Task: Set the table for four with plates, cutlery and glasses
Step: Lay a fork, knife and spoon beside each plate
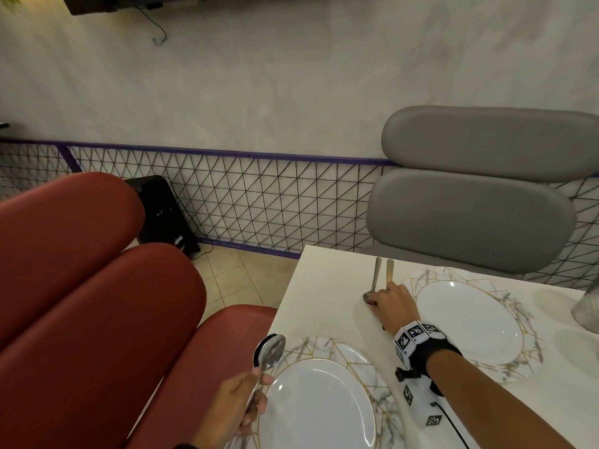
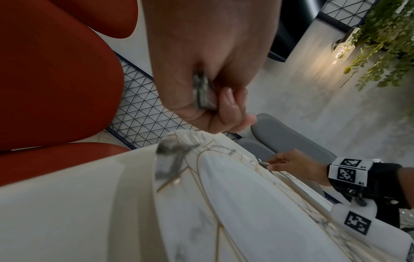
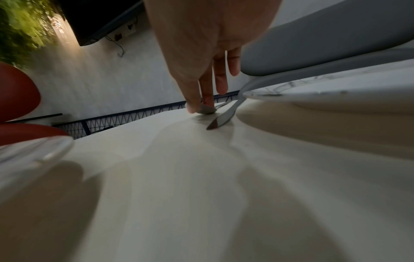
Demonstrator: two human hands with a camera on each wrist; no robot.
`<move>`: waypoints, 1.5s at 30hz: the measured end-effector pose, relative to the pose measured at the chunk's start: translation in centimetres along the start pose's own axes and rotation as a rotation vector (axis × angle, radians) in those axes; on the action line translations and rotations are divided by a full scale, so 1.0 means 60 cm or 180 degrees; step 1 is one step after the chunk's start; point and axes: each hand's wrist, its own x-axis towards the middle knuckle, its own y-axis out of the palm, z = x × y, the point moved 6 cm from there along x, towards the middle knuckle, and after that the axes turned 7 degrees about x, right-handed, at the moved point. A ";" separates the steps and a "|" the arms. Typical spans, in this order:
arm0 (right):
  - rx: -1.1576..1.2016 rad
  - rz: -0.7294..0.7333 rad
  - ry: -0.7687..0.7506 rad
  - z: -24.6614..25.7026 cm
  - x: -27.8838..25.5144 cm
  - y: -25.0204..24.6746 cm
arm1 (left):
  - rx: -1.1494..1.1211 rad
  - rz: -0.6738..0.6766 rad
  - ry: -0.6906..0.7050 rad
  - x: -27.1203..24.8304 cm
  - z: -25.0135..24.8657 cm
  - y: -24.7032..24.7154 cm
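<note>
My right hand (image 1: 393,304) covers the knife (image 1: 390,270) blade from above. My left hand (image 1: 233,406) hides the handles of the spoons (image 1: 269,351); their number is unclear.

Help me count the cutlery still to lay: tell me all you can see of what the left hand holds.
The left hand grips shiny metal spoons by their handles, bowls raised and hollow side toward the camera, over the table edge beside the near plate. A darker rim behind the front bowl suggests at least two stacked; the left wrist view shows handle ends bunched in the fist.
</note>
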 end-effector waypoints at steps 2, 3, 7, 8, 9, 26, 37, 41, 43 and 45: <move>-0.0023 -0.0017 0.0023 -0.003 0.003 0.002 | 0.0045 -0.0024 0.0022 0.000 0.001 -0.005; 0.0005 -0.0039 0.0015 -0.004 0.005 0.000 | 0.0071 -0.0034 0.0033 0.000 0.001 -0.006; 0.0020 -0.0011 0.0061 -0.007 0.005 0.002 | 0.0086 -0.0033 0.0023 0.002 0.002 -0.008; 0.0028 -0.0079 0.0086 -0.007 0.004 -0.002 | 0.0085 -0.0031 0.0022 0.001 0.002 -0.008; 0.0047 -0.0143 0.0104 -0.007 0.003 -0.003 | 0.0079 -0.0030 0.0021 0.000 0.001 -0.008; -0.0123 0.0032 0.0141 -0.008 -0.001 -0.002 | 0.0157 -0.0017 0.0031 -0.008 0.000 -0.011; -0.0332 -0.0125 0.0115 0.005 -0.019 -0.047 | 0.0175 0.0122 0.0036 -0.018 -0.010 0.008; -0.0035 -0.0439 -0.0037 0.006 -0.055 -0.072 | 0.0193 0.0161 0.0055 -0.026 -0.016 0.033; 0.0288 -0.0530 -0.0108 0.012 -0.081 -0.088 | 0.0118 0.0132 0.0079 -0.031 -0.023 0.054; 0.0475 -0.0576 -0.0185 0.021 -0.115 -0.102 | 0.0027 0.0127 0.0096 -0.038 -0.033 0.080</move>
